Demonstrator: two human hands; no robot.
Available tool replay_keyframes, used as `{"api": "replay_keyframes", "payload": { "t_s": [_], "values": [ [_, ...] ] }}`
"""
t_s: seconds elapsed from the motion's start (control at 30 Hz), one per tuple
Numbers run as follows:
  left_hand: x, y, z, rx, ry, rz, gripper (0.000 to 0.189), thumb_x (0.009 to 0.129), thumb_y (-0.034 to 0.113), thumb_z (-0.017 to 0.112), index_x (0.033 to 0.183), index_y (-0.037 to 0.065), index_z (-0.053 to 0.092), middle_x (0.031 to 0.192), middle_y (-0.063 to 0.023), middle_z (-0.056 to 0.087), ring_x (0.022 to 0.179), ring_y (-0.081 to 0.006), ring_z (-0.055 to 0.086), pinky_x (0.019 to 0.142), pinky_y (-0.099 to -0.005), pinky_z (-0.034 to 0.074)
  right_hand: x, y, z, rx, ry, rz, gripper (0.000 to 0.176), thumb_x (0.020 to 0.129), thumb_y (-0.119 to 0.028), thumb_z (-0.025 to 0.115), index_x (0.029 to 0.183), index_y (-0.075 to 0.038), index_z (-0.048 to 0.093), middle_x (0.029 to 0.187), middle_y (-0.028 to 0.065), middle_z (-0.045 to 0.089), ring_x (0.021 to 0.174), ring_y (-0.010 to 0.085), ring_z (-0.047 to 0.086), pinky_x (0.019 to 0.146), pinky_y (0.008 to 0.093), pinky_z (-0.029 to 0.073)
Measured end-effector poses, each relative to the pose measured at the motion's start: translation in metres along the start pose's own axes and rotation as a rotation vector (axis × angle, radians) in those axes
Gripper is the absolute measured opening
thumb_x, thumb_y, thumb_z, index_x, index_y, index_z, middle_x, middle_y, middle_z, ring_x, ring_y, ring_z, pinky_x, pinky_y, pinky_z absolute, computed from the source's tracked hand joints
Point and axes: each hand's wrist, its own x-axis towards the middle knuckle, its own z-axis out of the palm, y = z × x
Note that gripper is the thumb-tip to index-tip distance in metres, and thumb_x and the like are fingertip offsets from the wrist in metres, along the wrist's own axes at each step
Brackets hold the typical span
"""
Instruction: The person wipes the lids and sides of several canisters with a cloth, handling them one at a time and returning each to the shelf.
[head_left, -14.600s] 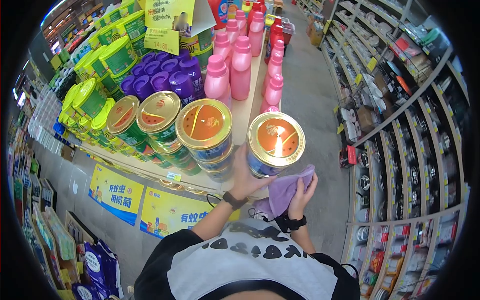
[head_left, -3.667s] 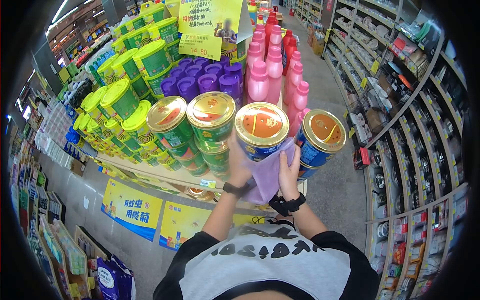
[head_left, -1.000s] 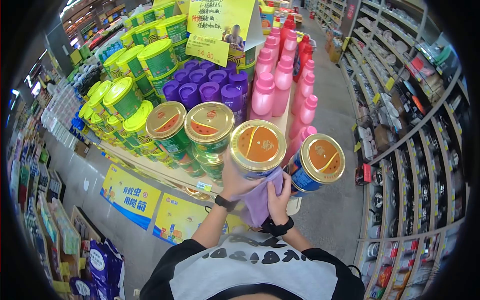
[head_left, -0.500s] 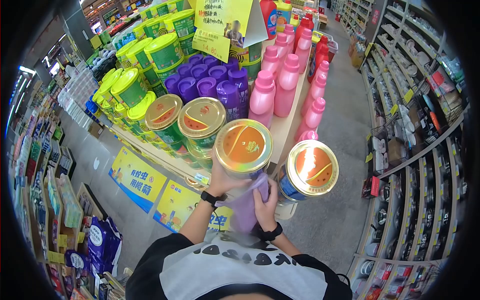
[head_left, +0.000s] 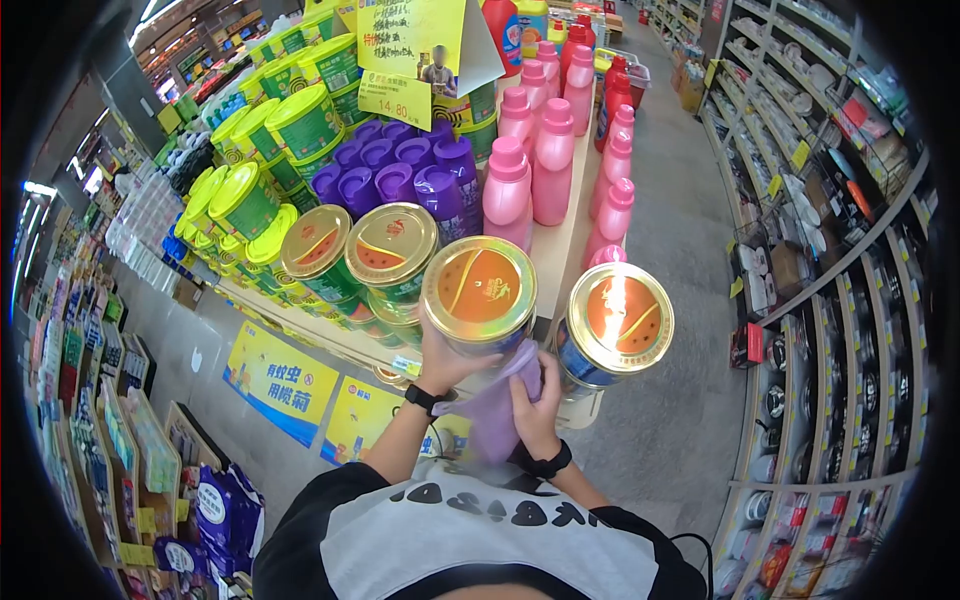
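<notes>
A gold-lidded can (head_left: pixel 480 292) with an orange patterned top is in my left hand (head_left: pixel 445 357), whose fingers wrap its left side. My right hand (head_left: pixel 537 395) grips a purple cloth (head_left: pixel 493 420) just below the can, its upper end against the can's lower side. To the right stands another gold-lidded can (head_left: pixel 620 318) with a bright glare on its lid. Two more gold-lidded cans (head_left: pixel 392 243) stand on the display to the left. Part of each hand's fingers is hidden by the can or cloth.
Purple bottles (head_left: pixel 440 195), pink bottles (head_left: pixel 510 185) and green tubs with yellow lids (head_left: pixel 243 200) crowd the display table, under a yellow price sign (head_left: pixel 410 50). Yellow posters (head_left: pixel 280 380) hang along its front edge. Stocked shelves (head_left: pixel 850 370) line the right side.
The view has shifted and turned slightly, moving the display a little to the left in the picture. Both hands keep their holds on the can and cloth.
</notes>
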Motion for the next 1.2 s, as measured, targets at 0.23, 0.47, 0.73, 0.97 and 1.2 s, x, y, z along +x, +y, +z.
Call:
{"api": "replay_keyframes", "payload": {
  "t_s": [0.23, 0.47, 0.73, 0.97, 1.2],
  "values": [
    [0.006, -0.007, -0.005, 0.102, -0.055, 0.148, 0.125, 0.056, 0.028, 0.098, 0.147, -0.001, 0.017, 0.141, -0.0207, 0.041, 0.129, -0.0313, 0.047, 0.108, -0.0421, 0.041, 0.009, -0.008, 0.026, -0.027, 0.155, -0.074, 0.039, 0.095, -0.011, 0.063, 0.129, 0.000, 0.049, 0.121, 0.0096, 0.055, 0.115, 0.0189, 0.052, 0.103, 0.0337, 0.040],
    [0.006, 0.014, -0.011, 0.205, -0.116, 0.232, 0.127, 0.057, 0.030, 0.097, 0.148, -0.002, 0.016, 0.141, -0.0222, 0.040, 0.130, -0.0337, 0.046, 0.107, -0.0430, 0.040, 0.006, -0.025, 0.053, -0.075, 0.334, -0.068, 0.039, 0.092, -0.007, 0.062, 0.127, 0.002, 0.049, 0.116, 0.0104, 0.054, 0.110, 0.0203, 0.052, 0.100, 0.0355, 0.040],
    [0.012, 0.032, -0.015, 0.275, -0.090, 0.240, 0.129, 0.057, 0.032, 0.097, 0.150, -0.002, 0.015, 0.140, -0.0241, 0.039, 0.130, -0.0365, 0.045, 0.106, -0.0439, 0.040, 0.003, -0.031, 0.061, -0.077, 0.362, -0.029, 0.039, 0.094, -0.008, 0.061, 0.129, 0.001, 0.048, 0.122, 0.0100, 0.054, 0.114, 0.0193, 0.052, 0.102, 0.0344, 0.040],
    [0.013, 0.038, -0.011, 0.134, 0.048, 0.154, 0.116, 0.058, 0.046, 0.094, 0.145, -0.002, 0.033, 0.133, -0.0236, 0.048, 0.127, -0.0392, 0.046, 0.106, -0.0470, 0.037, 0.005, -0.034, 0.064, -0.134, 0.377, -0.033, 0.038, 0.095, -0.009, 0.059, 0.130, -0.001, 0.048, 0.122, 0.0099, 0.054, 0.115, 0.0191, 0.051, 0.103, 0.0344, 0.039],
    [0.015, 0.030, -0.020, 0.156, -0.096, 0.135, 0.122, 0.061, 0.038, 0.092, 0.150, -0.006, 0.021, 0.143, -0.0270, 0.040, 0.134, -0.0415, 0.038, 0.114, -0.0464, 0.029, 0.021, -0.041, 0.057, -0.066, 0.360, -0.076, 0.037, 0.097, -0.007, 0.057, 0.132, 0.000, 0.048, 0.123, 0.0103, 0.055, 0.115, 0.0187, 0.052, 0.103, 0.0338, 0.040]
  ]
}}
